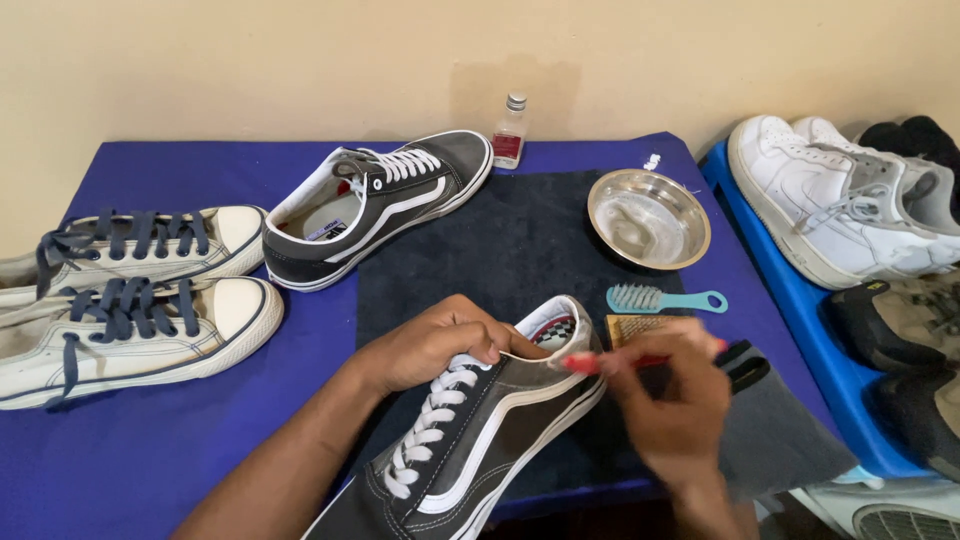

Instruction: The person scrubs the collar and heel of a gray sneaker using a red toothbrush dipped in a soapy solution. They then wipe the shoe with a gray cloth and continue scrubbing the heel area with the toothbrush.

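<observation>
The grey sneaker (480, 440) with white laces lies low in the frame's centre on a dark towel (520, 240). The left hand (430, 345) clasps its collar; the right hand (675, 400), blurred, pinches a red brush handle (600, 364) at the heel. Its mate (375, 205) sits upper centre, a steel bowl (648, 218) and teal brush (665, 298) at right.

The left hand (430, 345) is reaching in from the tabletop's near edge, forearm angled up and right, fingers curling downward in a closed grip. The right hand (675, 405) is rising from the near right corner, blurred, fingers pinching together, wrist bending.
</observation>
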